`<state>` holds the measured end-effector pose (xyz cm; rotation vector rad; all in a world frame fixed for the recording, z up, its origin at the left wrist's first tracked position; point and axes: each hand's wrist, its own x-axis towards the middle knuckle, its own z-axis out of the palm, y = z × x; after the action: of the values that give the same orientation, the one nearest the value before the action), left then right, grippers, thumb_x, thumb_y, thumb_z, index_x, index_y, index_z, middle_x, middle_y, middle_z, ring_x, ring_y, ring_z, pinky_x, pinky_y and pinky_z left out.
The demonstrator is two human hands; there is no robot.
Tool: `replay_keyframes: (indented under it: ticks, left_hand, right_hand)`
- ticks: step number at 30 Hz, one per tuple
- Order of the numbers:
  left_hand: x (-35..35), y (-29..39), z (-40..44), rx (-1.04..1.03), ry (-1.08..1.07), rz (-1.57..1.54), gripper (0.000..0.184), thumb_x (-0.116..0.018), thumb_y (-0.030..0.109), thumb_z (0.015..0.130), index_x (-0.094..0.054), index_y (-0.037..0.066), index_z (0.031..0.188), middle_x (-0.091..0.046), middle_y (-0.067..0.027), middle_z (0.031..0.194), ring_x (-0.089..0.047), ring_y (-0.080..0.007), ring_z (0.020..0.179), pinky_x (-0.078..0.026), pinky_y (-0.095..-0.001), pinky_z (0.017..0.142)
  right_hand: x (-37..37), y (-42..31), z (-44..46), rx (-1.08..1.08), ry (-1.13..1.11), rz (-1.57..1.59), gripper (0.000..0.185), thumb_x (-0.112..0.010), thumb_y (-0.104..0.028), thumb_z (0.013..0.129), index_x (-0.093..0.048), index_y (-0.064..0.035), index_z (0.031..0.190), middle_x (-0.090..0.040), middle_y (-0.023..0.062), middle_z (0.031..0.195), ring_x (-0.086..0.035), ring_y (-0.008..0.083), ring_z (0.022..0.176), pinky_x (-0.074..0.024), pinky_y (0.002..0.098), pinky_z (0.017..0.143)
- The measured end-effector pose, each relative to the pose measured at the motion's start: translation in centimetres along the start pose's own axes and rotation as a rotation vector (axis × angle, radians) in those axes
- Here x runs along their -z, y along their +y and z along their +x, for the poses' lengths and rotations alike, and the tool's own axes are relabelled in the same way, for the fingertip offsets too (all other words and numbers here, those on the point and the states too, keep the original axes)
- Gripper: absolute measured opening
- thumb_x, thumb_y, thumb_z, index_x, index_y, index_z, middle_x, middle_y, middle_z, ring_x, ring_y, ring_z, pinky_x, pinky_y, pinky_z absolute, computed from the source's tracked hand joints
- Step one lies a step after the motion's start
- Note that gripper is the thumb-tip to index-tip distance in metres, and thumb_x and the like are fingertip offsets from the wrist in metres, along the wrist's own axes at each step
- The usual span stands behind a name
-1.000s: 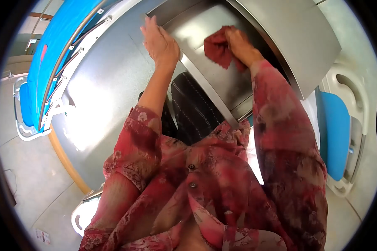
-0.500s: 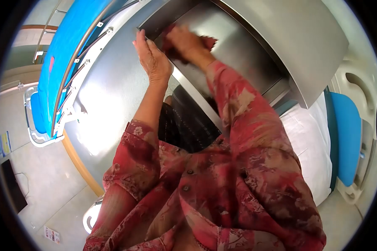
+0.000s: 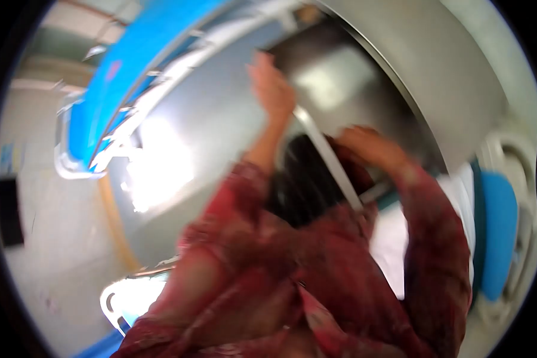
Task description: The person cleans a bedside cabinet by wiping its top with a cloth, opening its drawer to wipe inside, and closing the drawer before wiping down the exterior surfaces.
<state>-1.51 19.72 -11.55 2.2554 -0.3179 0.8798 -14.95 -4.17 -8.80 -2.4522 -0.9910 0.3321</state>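
An open metal drawer [image 3: 376, 89] lies in front of me, its inner floor shiny. My left hand [image 3: 272, 86] is at the drawer's front edge on the left, fingers extended and blurred, holding nothing visible. Near the drawer's near corner, my right hand [image 3: 370, 146] is closed on a dark red cloth [image 3: 357, 172], which hangs below the fingers and is partly hidden by them. The drawer's pale front rim [image 3: 328, 156] runs between my two hands.
A metal cabinet top [image 3: 441, 71] stands behind the drawer. At the upper left is a blue bed [image 3: 137, 59] with side rails. On the right are a white sheet [image 3: 391, 238] and a blue bed-end panel [image 3: 500, 232]. A wood-coloured edge strip [image 3: 116, 224] curves at the left.
My right hand has moved with the cloth from the drawer's far left part to its near corner. The view has shifted, and my left hand stays by the front rim.
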Motion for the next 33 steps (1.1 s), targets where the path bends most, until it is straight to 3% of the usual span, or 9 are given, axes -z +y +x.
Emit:
replay_keyframes:
  ticks: [5, 7, 10, 13, 15, 17, 18, 26, 33]
  left_hand:
    - [1.1, 3.9, 0.5, 0.308, -0.092, 0.094, 0.042, -0.039, 0.013, 0.101, -0.041, 0.009, 0.143, -0.041, -0.0110, 0.150, -0.026, -0.0386, 0.144, -0.023, -0.0556, 0.114]
    - [1.6, 4.3, 1.3, 0.356, -0.114, 0.097, 0.043, -0.038, 0.013, 0.102, -0.040, 0.012, 0.144, -0.036, -0.0086, 0.154, -0.022, -0.0379, 0.146, -0.024, -0.0581, 0.113]
    - [2.0, 4.4, 1.2, 0.377, -0.139, 0.095, 0.047, -0.044, 0.011, 0.097, -0.041, 0.013, 0.145, -0.038, -0.0079, 0.153, -0.023, -0.0365, 0.146, -0.025, -0.0658, 0.109]
    - [0.4, 1.8, -0.8, 0.192, -0.016, 0.023, 0.045, -0.042, 0.011, 0.097, -0.042, 0.006, 0.142, -0.042, -0.0153, 0.149, -0.028, -0.0423, 0.143, -0.026, -0.0599, 0.110]
    - [-0.7, 0.8, -0.8, 0.064, 0.060, 0.054, 0.041, -0.042, 0.012, 0.098, -0.045, 0.005, 0.138, -0.047, -0.0178, 0.143, -0.035, -0.0478, 0.136, -0.029, -0.0556, 0.110]
    - [-1.5, 0.4, -1.2, -0.013, 0.111, 0.031, 0.039, -0.044, 0.012, 0.098, -0.046, 0.007, 0.137, -0.050, -0.0175, 0.140, -0.038, -0.0479, 0.134, -0.031, -0.0557, 0.109]
    - [-1.0, 1.1, -1.2, 0.017, 0.069, -0.004, 0.040, -0.045, 0.012, 0.098, -0.046, 0.007, 0.137, -0.049, -0.0174, 0.141, -0.038, -0.0477, 0.134, -0.030, -0.0552, 0.110]
    - [0.6, 1.4, 0.4, 0.200, -0.081, -0.026, 0.041, -0.043, 0.016, 0.099, -0.044, 0.012, 0.140, -0.042, -0.0141, 0.149, -0.032, -0.0467, 0.139, -0.030, -0.0566, 0.110]
    - [1.0, 2.5, 0.7, 0.186, -0.060, -0.108, 0.038, -0.040, 0.016, 0.100, -0.045, 0.010, 0.137, -0.043, -0.0169, 0.147, -0.032, -0.0463, 0.138, -0.032, -0.0496, 0.112]
  right_hand:
    - [0.7, 6.1, -2.4, -0.460, 0.417, -0.477, 0.046, -0.060, -0.004, 0.082, -0.054, -0.0045, 0.128, -0.052, 0.0223, 0.130, -0.049, 0.0418, 0.120, -0.0439, 0.0459, 0.101]
    - [0.0, 7.1, -1.4, -0.802, -0.098, -0.486, 0.049, -0.055, -0.002, 0.086, -0.047, -0.0028, 0.135, -0.048, 0.0253, 0.135, -0.047, 0.0413, 0.124, -0.0417, 0.0466, 0.104]
    - [-0.2, 6.8, -0.5, -0.744, -0.331, -0.141, 0.059, -0.060, -0.008, 0.082, -0.042, -0.0016, 0.139, -0.044, 0.0271, 0.140, -0.044, 0.0416, 0.129, -0.0355, 0.0467, 0.111]
    - [-5.4, 7.1, -4.1, -0.022, 0.295, -0.508, 0.057, -0.069, -0.022, 0.073, -0.054, -0.0011, 0.125, -0.053, 0.0255, 0.125, -0.046, 0.0401, 0.126, -0.0359, 0.0474, 0.108]
    - [2.9, -2.7, 0.8, -0.540, -0.403, -0.110, 0.039, -0.065, -0.026, 0.082, -0.062, -0.0048, 0.114, -0.060, 0.0214, 0.119, -0.056, 0.0362, 0.116, -0.0436, 0.0459, 0.100]
    - [4.7, -6.9, 0.3, -0.457, -0.357, -0.170, 0.024, -0.056, -0.025, 0.089, -0.069, -0.0082, 0.100, -0.069, 0.0194, 0.098, -0.066, 0.0338, 0.097, -0.0508, 0.0438, 0.088]
    - [0.0, -3.7, -0.3, -0.413, -0.177, -0.120, 0.029, -0.074, -0.028, 0.068, -0.071, -0.0079, 0.089, -0.068, 0.0187, 0.090, -0.067, 0.0381, 0.089, -0.0534, 0.0439, 0.078]
    - [3.2, -4.5, -1.5, -0.509, -0.146, 0.611, 0.029, -0.064, -0.001, 0.069, -0.059, -0.0031, 0.098, -0.066, 0.0220, 0.097, -0.065, 0.0375, 0.093, -0.0522, 0.0414, 0.078]
    - [4.0, 2.1, -4.2, -0.523, 0.323, -0.197, 0.015, -0.064, -0.007, 0.081, -0.062, 0.0002, 0.094, -0.067, 0.0238, 0.096, -0.064, 0.0434, 0.093, -0.0526, 0.0461, 0.080]
